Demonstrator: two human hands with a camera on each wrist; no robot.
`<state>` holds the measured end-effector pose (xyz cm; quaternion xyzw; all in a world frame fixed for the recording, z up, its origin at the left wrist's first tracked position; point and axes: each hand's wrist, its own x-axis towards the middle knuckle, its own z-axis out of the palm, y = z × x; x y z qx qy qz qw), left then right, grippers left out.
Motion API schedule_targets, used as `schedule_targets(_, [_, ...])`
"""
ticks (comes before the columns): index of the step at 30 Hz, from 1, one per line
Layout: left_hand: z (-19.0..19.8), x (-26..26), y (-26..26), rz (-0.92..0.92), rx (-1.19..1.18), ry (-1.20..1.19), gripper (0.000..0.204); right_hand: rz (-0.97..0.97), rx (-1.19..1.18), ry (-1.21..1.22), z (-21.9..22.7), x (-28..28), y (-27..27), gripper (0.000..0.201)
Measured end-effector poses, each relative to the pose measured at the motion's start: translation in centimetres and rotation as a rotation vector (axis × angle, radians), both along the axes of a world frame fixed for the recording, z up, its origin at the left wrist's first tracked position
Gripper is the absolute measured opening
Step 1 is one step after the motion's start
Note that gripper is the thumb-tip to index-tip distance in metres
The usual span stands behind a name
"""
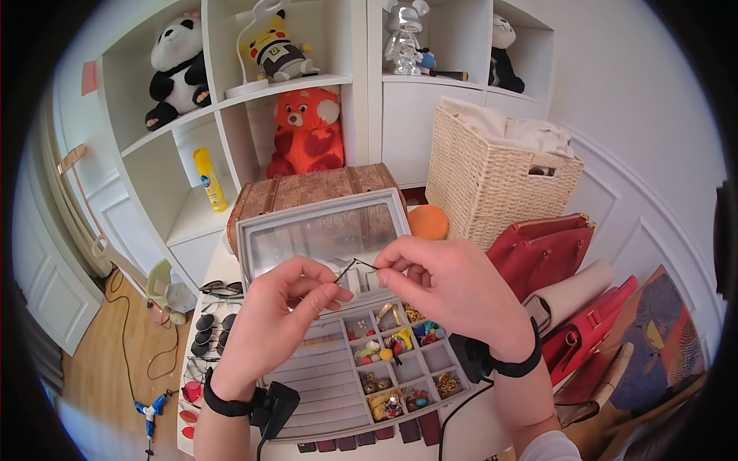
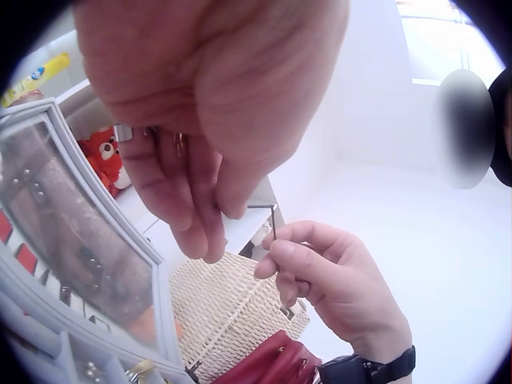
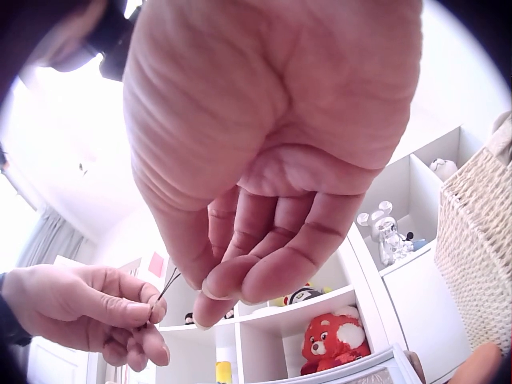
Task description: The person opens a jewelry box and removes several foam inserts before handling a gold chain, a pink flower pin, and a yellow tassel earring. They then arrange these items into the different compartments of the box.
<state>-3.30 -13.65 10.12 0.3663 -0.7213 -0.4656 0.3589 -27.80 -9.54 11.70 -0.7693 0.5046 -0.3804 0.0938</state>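
Thin dark strand point(image 1: 347, 272), bent, held over the open compartmented box point(image 1: 311, 361). Left hand point(image 1: 283, 306) pinches one end; right hand point(image 1: 455, 286), the other. Sunglasses point(image 1: 204, 323) left of box, red handbag point(image 1: 538, 257) right.

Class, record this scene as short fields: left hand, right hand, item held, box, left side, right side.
Left hand: pinches a thin dark strand
Right hand: pinches the same strand
Item held: bent, raised above the box; exact kind unclear
Box: lid open, trinkets in compartments
Left side: rows of glasses
Right side: woven basket, red bag
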Motion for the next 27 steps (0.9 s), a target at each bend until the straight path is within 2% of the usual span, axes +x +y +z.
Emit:
schedule_targets(16, [-0.9,-0.2,-0.3,0.013,-0.048,0.021,0.01,0.047,-0.055,0.008,-0.2,-0.1,0.0,0.013])
schedule_targets(22, [-0.9,-0.3,0.3,0.08,-0.231,-0.063,0.008,0.135,-0.126,0.031,-0.3,0.1,0.0,0.011])
schedule_targets(24, [-0.9,-0.4,0.5,0.035,-0.199,-0.064,0.009,0.173,0.015,-0.112,0.1,0.6,0.4,0.012])
schedule_targets(27, [-0.7,-0.7,0.7,0.05,-0.089,-0.044,0.012,0.151,0.112,-0.159,0.3,0.8,0.4,0.014])
